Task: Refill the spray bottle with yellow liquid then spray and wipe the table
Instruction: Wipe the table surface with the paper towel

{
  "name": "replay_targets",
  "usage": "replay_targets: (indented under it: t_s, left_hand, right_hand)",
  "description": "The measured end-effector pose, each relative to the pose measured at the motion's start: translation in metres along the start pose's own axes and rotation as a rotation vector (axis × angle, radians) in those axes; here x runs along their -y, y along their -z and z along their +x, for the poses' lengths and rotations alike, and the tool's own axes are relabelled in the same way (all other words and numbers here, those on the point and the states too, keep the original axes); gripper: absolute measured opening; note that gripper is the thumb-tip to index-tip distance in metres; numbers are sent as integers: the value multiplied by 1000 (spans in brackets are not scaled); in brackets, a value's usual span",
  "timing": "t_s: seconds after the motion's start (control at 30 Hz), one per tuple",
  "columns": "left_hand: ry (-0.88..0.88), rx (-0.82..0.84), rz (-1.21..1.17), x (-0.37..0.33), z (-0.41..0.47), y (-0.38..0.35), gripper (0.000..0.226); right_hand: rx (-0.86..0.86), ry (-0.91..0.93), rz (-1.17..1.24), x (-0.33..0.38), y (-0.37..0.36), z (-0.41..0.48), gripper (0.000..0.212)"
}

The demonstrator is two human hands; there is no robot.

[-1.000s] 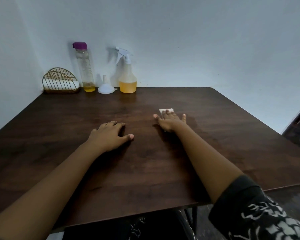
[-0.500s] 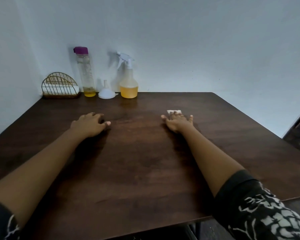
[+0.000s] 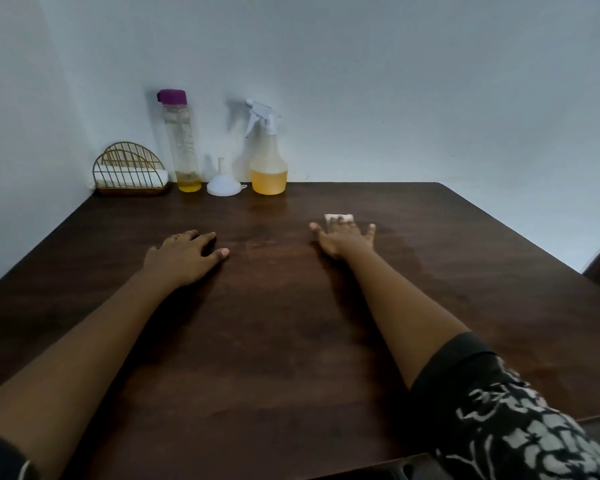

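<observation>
A clear plastic spray bottle with a white trigger top (image 3: 268, 161) stands upright at the far edge of the dark brown wooden desk (image 3: 291, 341). It is close to the pale grey wall (image 3: 395, 81). The bottom part of the spray bottle is full of yellow liquid.

Just to its left sits a small white plastic funnel (image 3: 223, 183), wide end down and thin end up. Left of the funnel stands a tall clear bottle with a purple cap (image 3: 182, 143). It has only a little yellow liquid at the bottom. Farther left from the spray bottle, in the corner, is a gold wire holder shaped like half a circle (image 3: 130, 161). There are white napkins (image 3: 132, 176) inside it.

Nearer to the person than the spray bottle, and a bit to its right, a small white folded cloth (image 3: 338, 217) lies on the desk. The right hand (image 3: 343, 239) lies flat on top of it. Its fingers (image 3: 370, 231) are straight and spread wide. They press the cloth down and are not curled round it. Only the far edge of the cloth peeks out past the fingertips.

Nearer than the spray bottle and a bit to its left, the left hand (image 3: 184, 254) rests palm down on the bare wood. Its fingers are loose and hold nothing. The two hands are well apart.

The right arm has a black sleeve with white patterns (image 3: 499, 410) up near the shoulder.
</observation>
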State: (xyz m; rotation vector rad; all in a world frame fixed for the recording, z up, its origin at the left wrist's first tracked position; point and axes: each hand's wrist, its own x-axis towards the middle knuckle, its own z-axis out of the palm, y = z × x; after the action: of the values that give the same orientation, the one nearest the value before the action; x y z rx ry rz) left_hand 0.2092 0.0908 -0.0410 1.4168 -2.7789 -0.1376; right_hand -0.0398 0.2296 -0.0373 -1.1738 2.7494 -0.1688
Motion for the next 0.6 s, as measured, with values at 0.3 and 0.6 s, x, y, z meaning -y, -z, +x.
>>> replay_targets:
  t_s: [0.3, 0.6]
  left_hand:
    - [-9, 7, -4, 3, 3, 2, 59]
    - [-25, -29, -22, 8, 1, -3, 53]
  right_hand:
    - [34, 121, -35, 87, -17, -8, 78]
    - [20, -6, 21, 49, -8, -5, 74]
